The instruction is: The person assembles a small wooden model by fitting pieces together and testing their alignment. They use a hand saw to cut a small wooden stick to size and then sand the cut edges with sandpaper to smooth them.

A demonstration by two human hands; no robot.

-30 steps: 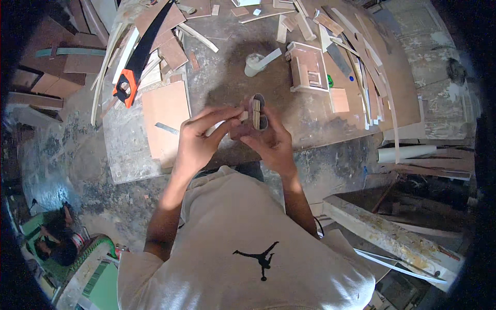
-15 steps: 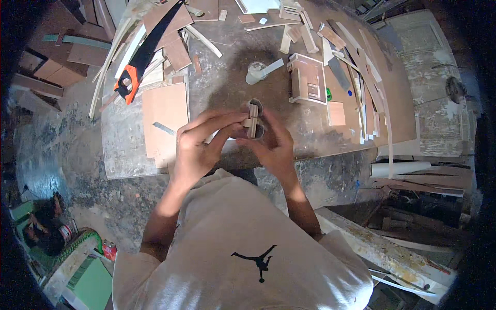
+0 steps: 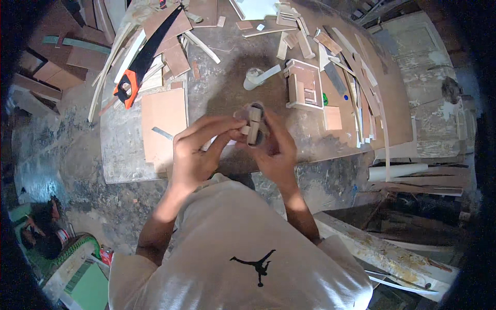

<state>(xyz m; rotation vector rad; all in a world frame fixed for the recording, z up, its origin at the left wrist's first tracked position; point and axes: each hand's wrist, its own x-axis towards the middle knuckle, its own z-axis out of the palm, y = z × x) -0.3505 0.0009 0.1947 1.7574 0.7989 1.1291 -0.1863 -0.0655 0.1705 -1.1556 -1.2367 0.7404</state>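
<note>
Above the near edge of the worktable, both my hands are closed on a small wooden piece [image 3: 253, 132] made of short pale blocks joined together. The fingertips of my left hand [image 3: 195, 147] pinch it at a block on its left side. My right hand [image 3: 277, 147] curls round its other side, with a curved strip [image 3: 260, 135], dark on its inner face and possibly sandpaper, between palm and wood. Beyond my hands stands a small whitish cup [image 3: 253, 78] with a flat pale stick [image 3: 269, 74] leaning out. To its right sits a small open wooden box frame [image 3: 305, 84].
A handsaw [image 3: 135, 77] with an orange and black handle lies at the left, near a thin board [image 3: 164, 121] bearing a small metal strip [image 3: 162, 133]. Wood strips [image 3: 361, 88] and a metal blade [image 3: 336, 78] cover the right. More offcuts [image 3: 297, 39] lie at the back.
The wooden piece has tilted between my hands, showing more of its block ends. My right hand has shifted slightly lower round it. The whole view has moved a little.
</note>
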